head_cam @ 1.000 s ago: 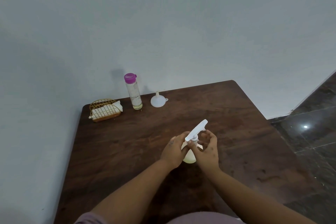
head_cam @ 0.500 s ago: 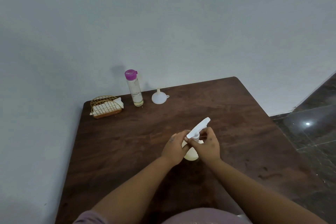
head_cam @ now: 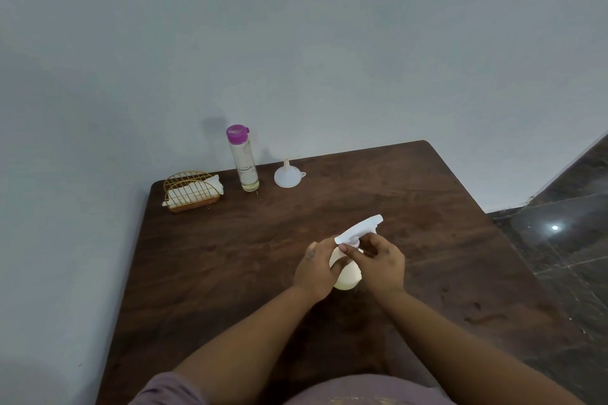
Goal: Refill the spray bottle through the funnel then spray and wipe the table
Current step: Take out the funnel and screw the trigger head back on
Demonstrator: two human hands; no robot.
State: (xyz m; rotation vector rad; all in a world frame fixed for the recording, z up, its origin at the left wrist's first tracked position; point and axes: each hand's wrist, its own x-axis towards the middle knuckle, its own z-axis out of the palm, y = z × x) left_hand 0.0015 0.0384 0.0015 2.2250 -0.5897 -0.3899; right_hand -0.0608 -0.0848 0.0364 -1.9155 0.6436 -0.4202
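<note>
A cream spray bottle [head_cam: 347,276] with a white trigger head [head_cam: 360,229] stands on the middle of the dark wooden table [head_cam: 230,256]. My left hand [head_cam: 316,268] grips the bottle's body from the left. My right hand [head_cam: 380,261] curls its fingers round the neck just under the trigger head. At the back of the table stands a clear refill bottle [head_cam: 244,161] with a purple cap. Beside it, to the right, a white funnel [head_cam: 288,175] sits upside down, its spout pointing up.
A gold wire holder [head_cam: 190,191] with white napkins or cloth in it sits at the table's back left corner. The table is against a pale wall at the back and left. Dark tiled floor [head_cam: 566,240] lies to the right.
The view has tilted slightly, so everything sits a little higher in the frame. Both hands stay on the spray bottle, and the right-hand fingers have shifted a bit around the neck.
</note>
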